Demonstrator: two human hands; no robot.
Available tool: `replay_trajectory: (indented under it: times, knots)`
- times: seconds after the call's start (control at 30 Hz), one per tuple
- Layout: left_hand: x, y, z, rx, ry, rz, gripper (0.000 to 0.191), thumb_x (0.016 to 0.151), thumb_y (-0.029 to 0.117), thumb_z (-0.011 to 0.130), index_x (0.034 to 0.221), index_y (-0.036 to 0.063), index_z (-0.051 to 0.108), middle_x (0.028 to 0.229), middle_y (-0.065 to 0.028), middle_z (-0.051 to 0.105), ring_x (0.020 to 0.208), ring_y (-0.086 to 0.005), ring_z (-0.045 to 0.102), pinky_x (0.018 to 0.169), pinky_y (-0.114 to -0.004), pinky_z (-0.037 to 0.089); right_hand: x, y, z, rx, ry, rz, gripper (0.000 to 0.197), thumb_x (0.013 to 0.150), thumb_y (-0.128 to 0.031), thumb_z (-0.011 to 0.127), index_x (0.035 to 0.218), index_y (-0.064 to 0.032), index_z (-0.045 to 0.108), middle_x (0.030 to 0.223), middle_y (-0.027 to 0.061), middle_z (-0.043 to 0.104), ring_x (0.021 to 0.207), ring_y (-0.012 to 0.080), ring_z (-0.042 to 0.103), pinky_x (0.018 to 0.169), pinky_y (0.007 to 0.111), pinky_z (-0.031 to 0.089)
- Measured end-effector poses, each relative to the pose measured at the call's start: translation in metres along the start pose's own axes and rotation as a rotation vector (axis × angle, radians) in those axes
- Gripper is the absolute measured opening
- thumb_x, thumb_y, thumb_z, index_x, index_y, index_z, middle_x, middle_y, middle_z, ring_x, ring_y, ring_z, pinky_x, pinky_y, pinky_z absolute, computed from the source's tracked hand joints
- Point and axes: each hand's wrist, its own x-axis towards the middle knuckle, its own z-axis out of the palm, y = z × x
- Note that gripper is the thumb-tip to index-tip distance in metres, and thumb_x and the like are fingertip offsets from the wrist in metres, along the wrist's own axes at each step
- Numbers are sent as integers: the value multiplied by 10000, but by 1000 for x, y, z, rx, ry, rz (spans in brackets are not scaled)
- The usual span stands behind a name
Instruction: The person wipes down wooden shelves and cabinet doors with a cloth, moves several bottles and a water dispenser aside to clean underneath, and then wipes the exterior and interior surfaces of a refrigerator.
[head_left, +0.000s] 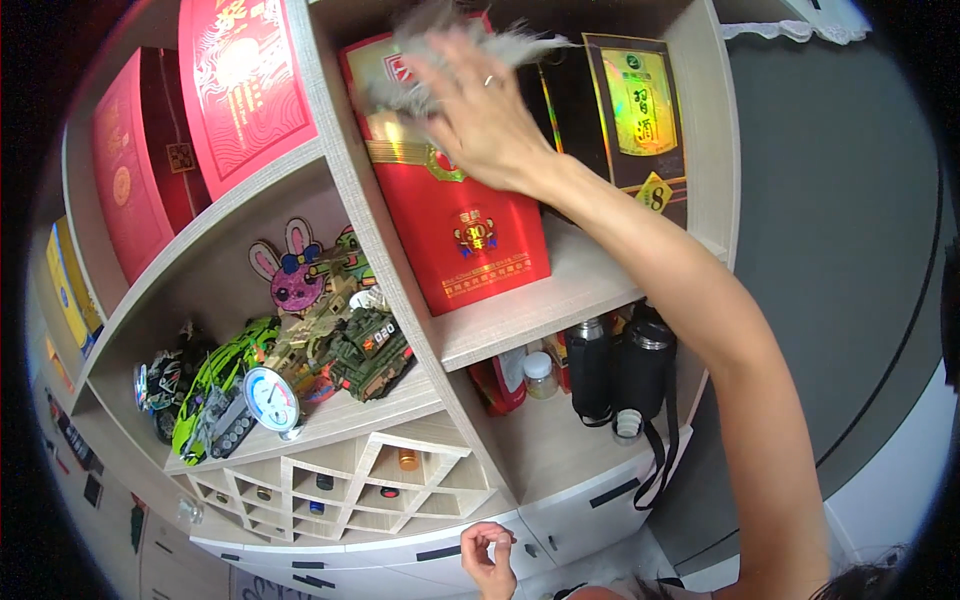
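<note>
My right hand (487, 120), a ring on one finger, is raised at the upper middle in front of a red and gold gift box (480, 217) on a shelf. Under its spread fingers is a grey fluffy duster or cloth (420, 60), blurred, against the upper part of the box; how the fingers hold it is hidden. My left hand (489, 553) is low at the bottom middle, in front of the white drawers, fingers curled loosely with nothing visible in them. A black and gold box (637, 112) stands just right of the red one.
Black flasks (589, 367) with a dangling strap and a small jar (539, 375) stand below. Left are toy vehicles (371, 345), a round dial gauge (271, 399), a lattice bottle rack (360, 480) and pink-red boxes (244, 90). A grey door (832, 225) is right.
</note>
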Motion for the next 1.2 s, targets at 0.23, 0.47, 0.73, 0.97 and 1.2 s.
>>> replay_trajectory:
  times: [0.23, 0.47, 0.73, 0.97, 1.2]
  knots:
    - [-5, -5, -57, -364, 337, -254, 193, 909, 123, 586, 974, -55, 549, 821, -76, 548, 729, -152, 505, 635, -247, 462, -101, -25, -34, 617, -841, -346, 310, 735, -67, 626, 1042, -108, 620, 1245, 90, 560, 1241, 316, 486, 980, 473, 471]
    - [-3, -11, -55, 103, 190, 21, 223, 897, 4, 580, 1112, 3, 516, 876, -62, 526, 766, -159, 505, 697, -275, 485, -1, 32, -8, 187, -397, -268, 414, 768, -50, 563, 1179, -91, 581, 1419, 112, 447, 1258, 309, 476, 983, 470, 442]
    - [0, 1, -28, 169, 225, -65, 144, 900, 75, 606, 1026, 19, 568, 845, -53, 576, 779, -126, 552, 710, -250, 474, -53, 10, -58, 395, -462, -132, 580, 703, 99, 510, 1196, -176, 642, 1297, 103, 564, 1287, 311, 450, 1120, 457, 297]
    - [5, 12, -33, 241, 99, -41, 85, 921, 89, 572, 980, 29, 563, 857, -52, 563, 735, -137, 528, 709, -259, 464, -88, 9, -118, 836, -885, 338, 431, 703, 139, 534, 982, -120, 737, 1102, 114, 672, 1131, 266, 580, 1000, 375, 438]
    - [-1, -2, -29, 176, 71, -49, 98, 926, 109, 579, 993, 40, 565, 878, -52, 559, 765, -137, 528, 704, -266, 470, -39, 133, -115, -104, -112, 74, 528, 700, 140, 470, 1052, -170, 714, 1275, 27, 611, 1218, 245, 486, 994, 362, 385]
